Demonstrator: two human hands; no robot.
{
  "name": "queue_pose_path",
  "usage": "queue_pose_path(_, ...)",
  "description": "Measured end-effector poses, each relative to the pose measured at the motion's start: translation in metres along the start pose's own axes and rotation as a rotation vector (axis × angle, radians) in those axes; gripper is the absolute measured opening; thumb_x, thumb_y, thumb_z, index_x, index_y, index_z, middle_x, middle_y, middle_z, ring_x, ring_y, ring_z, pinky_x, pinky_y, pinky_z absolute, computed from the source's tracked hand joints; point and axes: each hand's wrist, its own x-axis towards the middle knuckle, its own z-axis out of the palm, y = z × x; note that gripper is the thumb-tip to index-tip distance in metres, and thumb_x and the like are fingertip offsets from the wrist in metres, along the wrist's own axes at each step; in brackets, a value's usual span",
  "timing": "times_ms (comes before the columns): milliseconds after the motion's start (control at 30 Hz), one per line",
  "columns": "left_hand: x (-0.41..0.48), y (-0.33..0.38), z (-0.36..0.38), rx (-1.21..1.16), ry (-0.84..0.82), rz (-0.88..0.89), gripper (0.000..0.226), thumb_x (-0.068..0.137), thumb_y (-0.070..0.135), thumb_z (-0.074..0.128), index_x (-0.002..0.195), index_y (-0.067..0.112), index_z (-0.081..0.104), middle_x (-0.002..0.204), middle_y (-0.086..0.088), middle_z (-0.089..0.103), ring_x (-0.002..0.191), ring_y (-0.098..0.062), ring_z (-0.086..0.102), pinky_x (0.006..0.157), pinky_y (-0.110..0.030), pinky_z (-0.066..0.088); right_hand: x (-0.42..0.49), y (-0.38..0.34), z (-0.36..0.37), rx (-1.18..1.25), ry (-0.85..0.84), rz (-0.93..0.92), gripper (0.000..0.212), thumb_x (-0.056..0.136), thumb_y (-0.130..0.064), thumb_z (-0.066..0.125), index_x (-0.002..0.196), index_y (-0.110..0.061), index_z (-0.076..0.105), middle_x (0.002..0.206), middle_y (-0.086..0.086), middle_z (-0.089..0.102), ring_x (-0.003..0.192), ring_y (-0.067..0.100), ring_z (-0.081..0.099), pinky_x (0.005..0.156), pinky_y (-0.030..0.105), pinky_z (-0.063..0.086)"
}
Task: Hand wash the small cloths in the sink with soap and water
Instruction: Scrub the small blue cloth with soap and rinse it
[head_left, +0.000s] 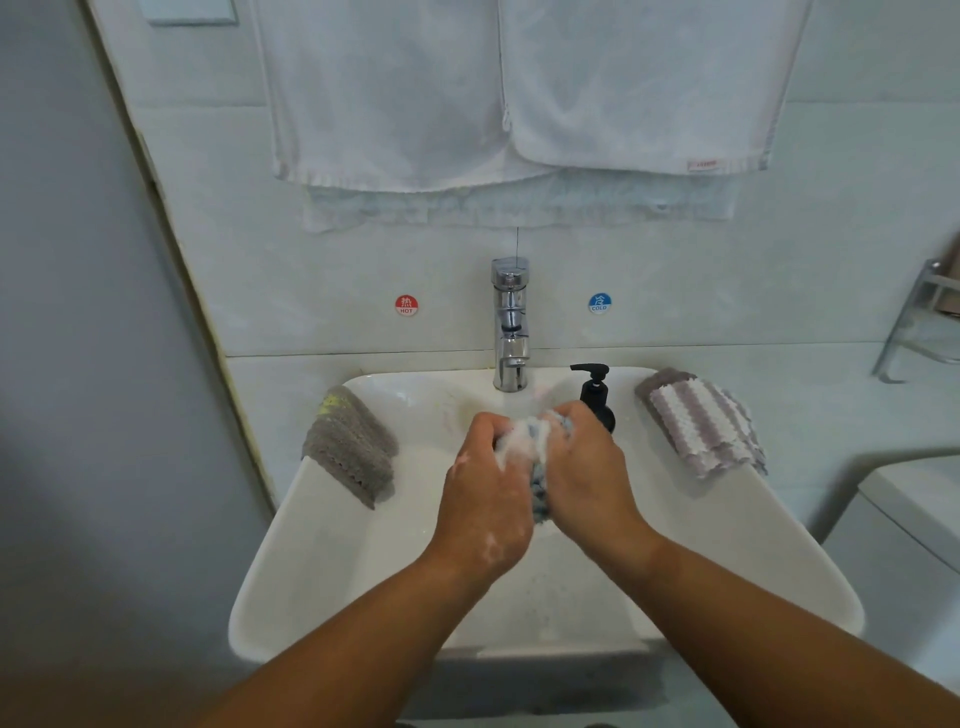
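i note, from the head camera, a folded grey cloth (350, 446) draped over the sink (322, 551) rim at nine o'clock, with a yellow patch at its far end. next, my left hand (485, 506) reaches in from seven o'clock, forearm angled up toward the basin centre, back of the hand facing the camera, flecks of lather on the knuckles and wrist. its fingers are curled closed around the near-left side of a soapy blue-and-white cloth (530, 441). that cloth is bunched between both hands above the basin centre, foam on top, a blue tail hanging down between the palms. the chrome tap (510, 325) stands at twelve o'clock behind it; i cannot tell whether water is running. my right hand (584, 475) comes in from five o'clock, forearm crossing the front rim, fingers folded tight over the right side of the same cloth, thumb side pressed against the left hand. just behind its knuckles sits a black pump bottle (597, 397), at one o'clock. at three o'clock a grey-and-white striped cloth (698, 423) lies over the right rim. white towels (519, 93) hang on the wall above the tap.
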Motion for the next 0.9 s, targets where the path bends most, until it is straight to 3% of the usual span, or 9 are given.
queue_pose_path(67, 0.007, 0.004, -0.003, 0.004, 0.03, 0.042, 0.012, 0.106, 0.025, 0.041, 0.1, 0.031, 0.049, 0.1, -0.003, 0.062, 0.088, -0.02, 0.068, 0.061, -0.034, 0.064, -0.007, 0.004, 0.001, -0.008, -0.081, 0.018, 0.008, 0.103, -0.023, 0.054, 0.107, -0.017, 0.054, 0.09, 0.002, 0.065, 0.071, 0.01, 0.065, 0.046, 0.013, 0.046)
queue_pose_path(133, 0.017, 0.005, -0.007, 0.101, 0.084, 0.059, 0.01, 0.108, 0.027, 0.039, 0.107, 0.029, 0.048, 0.101, -0.001, 0.061, 0.084, -0.012, 0.064, 0.057, -0.019, 0.058, -0.015, 0.006, 0.006, -0.063, -0.138, -0.032, 0.016, 0.099, -0.021, 0.063, 0.11, -0.019, 0.051, 0.092, 0.001, 0.066, 0.072, 0.012, 0.067, 0.048, 0.016, 0.052)
queue_pose_path(200, 0.022, 0.003, -0.008, 0.182, 0.111, 0.054, 0.015, 0.108, 0.028, 0.036, 0.116, 0.025, 0.049, 0.105, -0.001, 0.061, 0.08, -0.008, 0.058, 0.053, -0.01, 0.048, -0.02, 0.003, 0.009, -0.052, -0.118, -0.068, 0.012, 0.103, -0.024, 0.056, 0.11, -0.024, 0.047, 0.092, -0.005, 0.062, 0.073, 0.009, 0.063, 0.05, 0.009, 0.05)
queue_pose_path(267, 0.02, 0.001, -0.005, 0.168, 0.07, 0.043, 0.016, 0.108, 0.029, 0.038, 0.119, 0.023, 0.048, 0.107, -0.003, 0.063, 0.082, -0.011, 0.06, 0.055, -0.014, 0.051, -0.02, -0.006, 0.006, 0.059, -0.092, -0.07, 0.003, 0.107, -0.027, 0.045, 0.108, -0.025, 0.047, 0.089, -0.01, 0.059, 0.076, 0.01, 0.064, 0.05, 0.009, 0.049)
queue_pose_path(367, 0.013, 0.0, -0.003, 0.08, 0.016, 0.05, 0.011, 0.108, 0.03, 0.038, 0.112, 0.025, 0.047, 0.098, -0.002, 0.062, 0.082, -0.013, 0.064, 0.05, -0.017, 0.053, -0.012, -0.01, 0.001, 0.187, -0.039, -0.084, 0.011, 0.107, -0.032, 0.043, 0.107, -0.025, 0.051, 0.091, -0.006, 0.063, 0.078, 0.01, 0.069, 0.051, 0.016, 0.053)
queue_pose_path(500, 0.021, -0.003, -0.009, 0.007, -0.053, 0.01, 0.007, 0.105, 0.036, 0.048, 0.112, 0.034, 0.047, 0.108, 0.0, 0.061, 0.095, -0.018, 0.067, 0.072, -0.036, 0.065, -0.004, -0.009, 0.0, 0.241, -0.013, -0.04, 0.013, 0.108, -0.031, 0.042, 0.111, -0.022, 0.052, 0.095, -0.007, 0.059, 0.083, 0.008, 0.064, 0.049, 0.009, 0.048)
queue_pose_path(633, 0.025, -0.005, -0.017, -0.114, -0.146, -0.04, 0.026, 0.099, 0.037, 0.06, 0.122, 0.035, 0.048, 0.117, 0.003, 0.059, 0.102, -0.02, 0.066, 0.074, -0.033, 0.065, 0.0, -0.004, -0.002, 0.117, -0.072, -0.079, 0.016, 0.107, -0.035, 0.042, 0.116, -0.027, 0.052, 0.1, -0.01, 0.059, 0.09, 0.009, 0.064, 0.056, 0.01, 0.052)
queue_pose_path(733, 0.027, -0.009, -0.018, -0.103, -0.126, -0.027, 0.032, 0.096, 0.031, 0.067, 0.122, 0.035, 0.049, 0.117, 0.005, 0.06, 0.101, -0.021, 0.067, 0.077, -0.036, 0.064, 0.007, 0.004, -0.005, -0.021, -0.12, -0.085, 0.014, 0.105, -0.039, 0.045, 0.116, -0.032, 0.052, 0.105, -0.009, 0.06, 0.09, 0.009, 0.066, 0.062, 0.015, 0.058)
queue_pose_path(900, 0.039, -0.014, -0.021, -0.161, -0.086, -0.048, 0.027, 0.096, 0.022, 0.068, 0.114, 0.035, 0.053, 0.116, 0.001, 0.061, 0.102, -0.024, 0.068, 0.076, -0.042, 0.065, 0.03, -0.003, -0.02, -0.305, 0.053, -0.259, 0.018, 0.099, -0.045, 0.058, 0.11, -0.03, 0.057, 0.102, -0.007, 0.064, 0.089, 0.008, 0.064, 0.073, 0.028, 0.06)
